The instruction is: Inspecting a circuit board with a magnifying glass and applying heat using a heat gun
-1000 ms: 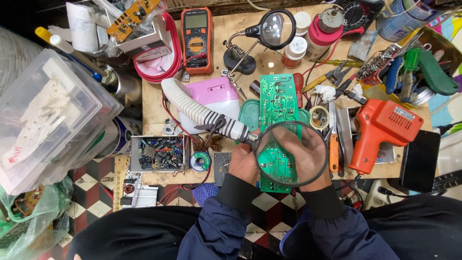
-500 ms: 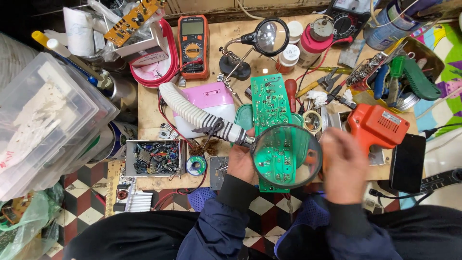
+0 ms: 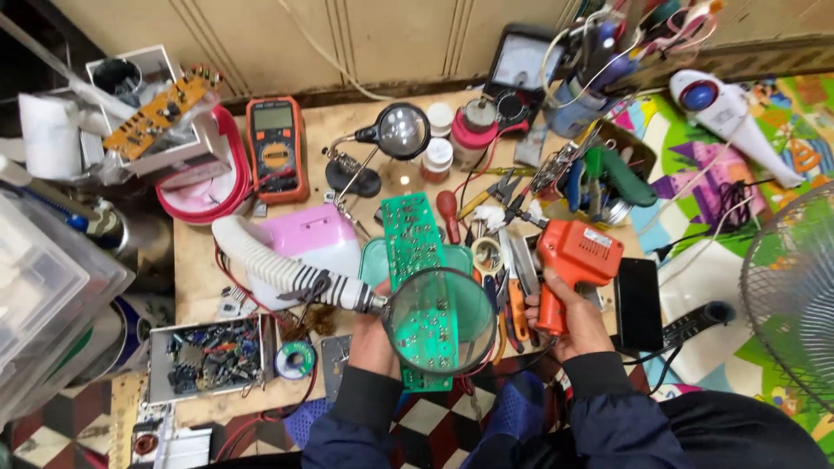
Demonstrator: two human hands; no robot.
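Lower centre of the frame: the left hand (image 3: 372, 340) holds the lower end of a green circuit board (image 3: 415, 260), fingers curled around its edge, beneath the round magnifier lens (image 3: 440, 323) on its ribbed flexible arm (image 3: 287, 271). Right of centre: the right hand (image 3: 569, 323) is wrapped around the grip of the orange soldering gun (image 3: 573, 260). A black phone (image 3: 638, 304) lies just beside the gun. Upper centre-left: an orange multimeter (image 3: 276, 148).

Two magnifiers (image 3: 440, 322) (image 3: 400, 130), two meters (image 3: 276, 148) (image 3: 524, 64), one orange soldering gun (image 3: 573, 260).
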